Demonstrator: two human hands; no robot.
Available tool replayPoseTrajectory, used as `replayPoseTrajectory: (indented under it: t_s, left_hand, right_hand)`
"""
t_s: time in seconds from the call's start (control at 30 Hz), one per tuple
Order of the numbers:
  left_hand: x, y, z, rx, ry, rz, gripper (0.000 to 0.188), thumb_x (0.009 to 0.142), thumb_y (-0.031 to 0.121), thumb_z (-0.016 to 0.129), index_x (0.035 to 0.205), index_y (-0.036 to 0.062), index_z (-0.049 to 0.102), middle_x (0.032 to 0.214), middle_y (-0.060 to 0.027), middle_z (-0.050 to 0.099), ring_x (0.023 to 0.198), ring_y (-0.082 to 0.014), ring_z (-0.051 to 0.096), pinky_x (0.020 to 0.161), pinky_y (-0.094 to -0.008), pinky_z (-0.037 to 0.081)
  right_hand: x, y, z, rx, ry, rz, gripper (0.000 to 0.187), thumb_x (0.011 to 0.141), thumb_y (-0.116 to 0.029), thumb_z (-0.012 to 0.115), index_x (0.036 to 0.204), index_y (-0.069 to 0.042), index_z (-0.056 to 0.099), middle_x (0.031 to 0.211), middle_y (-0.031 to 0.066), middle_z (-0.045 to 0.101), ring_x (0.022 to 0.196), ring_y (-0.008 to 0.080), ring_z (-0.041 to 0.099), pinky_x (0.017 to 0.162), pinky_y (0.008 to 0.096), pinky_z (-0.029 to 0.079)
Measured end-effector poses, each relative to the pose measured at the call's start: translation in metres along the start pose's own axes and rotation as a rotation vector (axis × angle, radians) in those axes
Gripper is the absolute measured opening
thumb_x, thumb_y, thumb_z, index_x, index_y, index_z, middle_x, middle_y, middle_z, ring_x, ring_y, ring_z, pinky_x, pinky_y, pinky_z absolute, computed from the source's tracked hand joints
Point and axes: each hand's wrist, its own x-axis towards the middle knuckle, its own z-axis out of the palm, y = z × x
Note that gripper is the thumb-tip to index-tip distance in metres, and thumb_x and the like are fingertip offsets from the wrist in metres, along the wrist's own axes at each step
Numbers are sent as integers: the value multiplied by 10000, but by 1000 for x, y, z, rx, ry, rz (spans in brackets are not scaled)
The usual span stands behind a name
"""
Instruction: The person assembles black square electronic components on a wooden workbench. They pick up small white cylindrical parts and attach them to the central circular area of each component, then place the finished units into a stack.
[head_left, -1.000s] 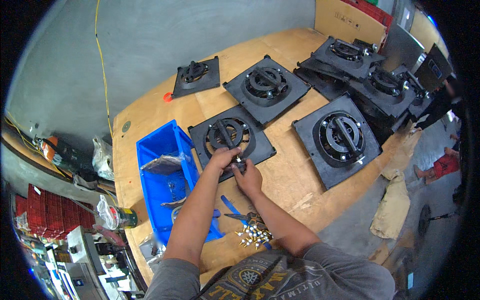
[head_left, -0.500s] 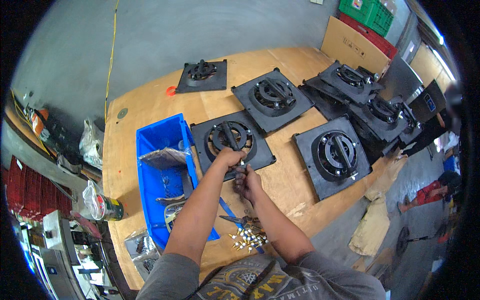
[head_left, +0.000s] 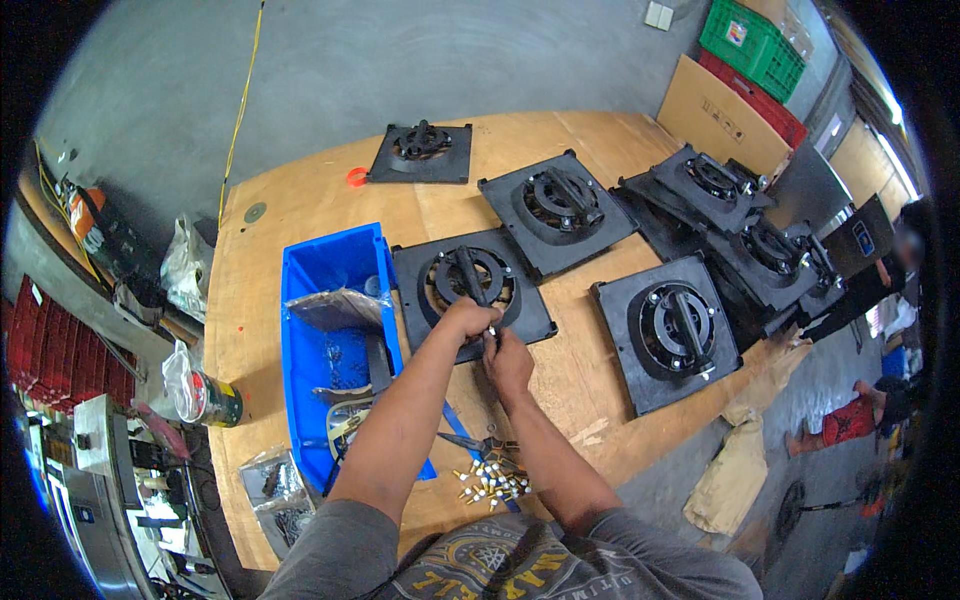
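Note:
A black square plate with a round burner (head_left: 466,272) lies in front of me on the wooden table. My left hand (head_left: 472,318) is closed around the near end of the burner's thick black tube. Just below it my right hand (head_left: 508,362) is closed in a pinch at a small light-coloured fitting (head_left: 491,331) at the tube's end. The fingers hide most of that fitting. Close to my body lie several small brass-and-white fittings (head_left: 490,484) in a heap, with pliers (head_left: 470,441) beside them.
Left of my arms stands a long blue bin (head_left: 289,340) with bags and small parts inside. More burner plates lie around: one at the right (head_left: 640,360), one behind (head_left: 540,240), one far back (head_left: 390,168), and a stack (head_left: 690,235). A person (head_left: 880,275) stands at the far right.
My right hand has turned and risen slightly toward the tube end, its fingers now closer to my left hand. The whole view has shifted a little; the burner plates stay in place.

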Motion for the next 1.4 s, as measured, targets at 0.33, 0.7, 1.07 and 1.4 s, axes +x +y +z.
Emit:
replayPoseTrajectory:
  t_s: [0.33,0.7,1.07,1.4]
  left_hand:
    - [-22,16,-9,-9,-37,-54,355,747,360,710,795,11,667,655,-81,610,496,-179,540,443,-344,417]
    - [-16,15,-1,-169,-91,-66,362,786,343,731,856,-10,692,703,-82,637,555,-196,556,484,-342,442]
    - [-8,4,-6,-40,-66,-29,438,760,422,721,857,-4,689,742,-115,650,576,-214,602,527,-373,468]
    - [3,-2,-2,32,-47,0,544,722,455,729,949,-38,687,928,-202,682,775,-279,663,692,-390,517]
  right_hand:
    - [-2,-2,-2,3,24,-8,322,904,-353,547,917,-41,622,818,229,657,780,421,633,681,509,484]
    - [14,33,32,656,-79,82,381,966,-366,470,894,-16,604,726,157,640,667,292,624,598,435,474]
    - [-5,4,14,189,136,66,401,942,-371,517,968,21,601,767,174,655,711,324,631,639,421,474]
    - [17,35,39,1563,-474,654,338,965,-353,466,895,-56,611,705,36,585,594,133,535,520,277,392]
